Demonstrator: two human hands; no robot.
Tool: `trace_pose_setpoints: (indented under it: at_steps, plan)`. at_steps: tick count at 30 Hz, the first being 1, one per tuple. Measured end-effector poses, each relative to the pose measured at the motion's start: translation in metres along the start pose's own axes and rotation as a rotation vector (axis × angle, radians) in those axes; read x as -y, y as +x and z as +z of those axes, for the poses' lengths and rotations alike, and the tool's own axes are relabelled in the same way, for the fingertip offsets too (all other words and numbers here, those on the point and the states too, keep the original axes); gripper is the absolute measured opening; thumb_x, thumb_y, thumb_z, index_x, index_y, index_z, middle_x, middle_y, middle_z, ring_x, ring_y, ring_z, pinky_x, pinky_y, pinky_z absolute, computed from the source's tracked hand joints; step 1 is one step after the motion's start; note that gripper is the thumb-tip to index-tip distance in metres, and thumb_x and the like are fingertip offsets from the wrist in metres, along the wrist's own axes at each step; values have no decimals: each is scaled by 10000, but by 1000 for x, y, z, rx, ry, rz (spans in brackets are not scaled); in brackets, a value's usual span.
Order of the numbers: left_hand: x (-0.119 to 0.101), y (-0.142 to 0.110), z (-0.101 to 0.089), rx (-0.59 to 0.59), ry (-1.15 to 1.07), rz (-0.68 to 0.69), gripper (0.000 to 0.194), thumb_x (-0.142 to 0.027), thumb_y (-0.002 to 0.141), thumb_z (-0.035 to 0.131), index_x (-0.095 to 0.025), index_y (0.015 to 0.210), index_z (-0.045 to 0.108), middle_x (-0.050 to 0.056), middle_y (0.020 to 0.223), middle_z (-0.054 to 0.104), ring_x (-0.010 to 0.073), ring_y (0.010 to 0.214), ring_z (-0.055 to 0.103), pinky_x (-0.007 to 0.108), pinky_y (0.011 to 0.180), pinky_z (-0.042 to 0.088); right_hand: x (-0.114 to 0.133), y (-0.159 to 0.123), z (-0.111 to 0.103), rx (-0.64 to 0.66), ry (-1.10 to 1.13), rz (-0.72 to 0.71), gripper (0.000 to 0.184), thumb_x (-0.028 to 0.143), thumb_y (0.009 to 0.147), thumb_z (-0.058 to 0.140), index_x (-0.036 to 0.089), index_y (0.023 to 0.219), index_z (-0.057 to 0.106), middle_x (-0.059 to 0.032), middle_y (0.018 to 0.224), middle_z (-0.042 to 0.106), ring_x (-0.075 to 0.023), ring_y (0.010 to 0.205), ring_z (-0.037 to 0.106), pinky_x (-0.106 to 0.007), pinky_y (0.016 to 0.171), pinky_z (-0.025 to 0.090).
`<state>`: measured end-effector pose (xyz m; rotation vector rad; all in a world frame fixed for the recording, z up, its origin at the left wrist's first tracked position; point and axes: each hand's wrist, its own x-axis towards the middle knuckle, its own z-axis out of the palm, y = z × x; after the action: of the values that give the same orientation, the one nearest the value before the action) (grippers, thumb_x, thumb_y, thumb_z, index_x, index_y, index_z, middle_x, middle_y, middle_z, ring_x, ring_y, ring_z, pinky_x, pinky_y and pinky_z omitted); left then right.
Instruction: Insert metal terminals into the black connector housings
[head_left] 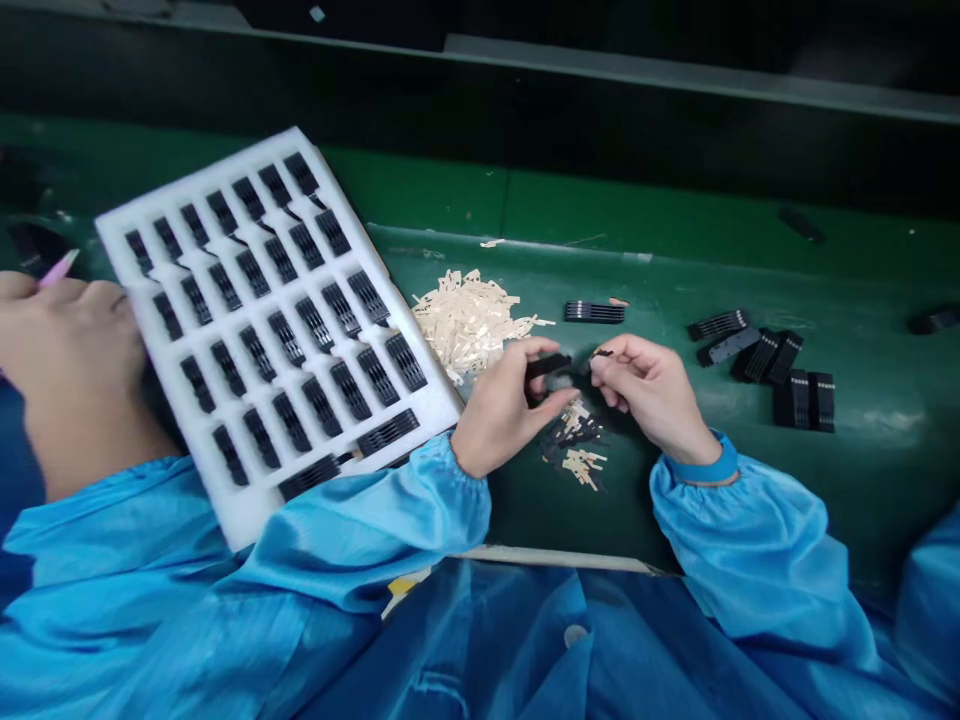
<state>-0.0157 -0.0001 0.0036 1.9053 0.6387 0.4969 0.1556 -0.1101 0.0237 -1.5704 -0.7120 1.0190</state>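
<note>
My left hand (pixel 504 405) is closed around a black slotted block (pixel 550 366), gripping it between thumb and fingers. Close on its right, my right hand (pixel 651 390) pinches a small dark strip (pixel 602 353) between thumb and fingertips. Below both hands lies a small heap of black and cream flat pieces (pixel 574 435). A larger pile of cream-coloured flat pieces (pixel 472 315) spreads beyond my left hand. Another black slotted block (pixel 595 312) rests on the green surface just past my hands.
A white foam tray (pixel 251 520) with rows of black blocks leans at the left. Several black blocks (pixel 765 355) lie to the right. Another person's hand (pixel 82 370) and blue sleeve are at the far left. A ledge (pixel 675 85) runs across the back.
</note>
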Motion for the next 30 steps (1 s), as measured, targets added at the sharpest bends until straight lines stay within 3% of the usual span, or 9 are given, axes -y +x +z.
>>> trace_pose_setpoints:
  at_steps: [3, 6, 14, 30]
  plan:
    - [-1, 5, 3, 232, -390, -234, 268, -373, 991, 514, -188, 1177, 460, -13, 829, 564, 103, 648, 614, 247, 611, 544, -4, 1, 2, -72, -102, -108, 233, 391, 822, 771, 196, 823, 643, 28, 652, 612, -84, 503, 512, -218, 469, 417]
    - [0, 9, 3, 343, -530, -317, 146, -319, 1012, 460, -175, 1026, 481, -4, 846, 588, 73, 608, 627, 210, 571, 554, -10, 1, 4, -78, -203, -160, 201, 379, 845, 744, 199, 834, 655, 24, 643, 609, -102, 529, 533, -237, 494, 440]
    - [-4, 13, 3, 338, -581, -378, 76, -145, 981, 469, -133, 943, 534, -6, 782, 628, 58, 569, 641, 186, 559, 566, -18, -1, 10, -104, -291, -207, 136, 328, 872, 709, 204, 840, 665, 16, 652, 648, -112, 537, 566, -254, 515, 460]
    - [-2, 12, 9, 294, -647, -393, 27, -124, 947, 535, -129, 957, 560, -20, 689, 637, 74, 589, 666, 204, 609, 605, -20, -4, 17, -131, -338, -209, 134, 307, 865, 710, 206, 810, 643, 5, 656, 668, -129, 555, 612, -270, 547, 497]
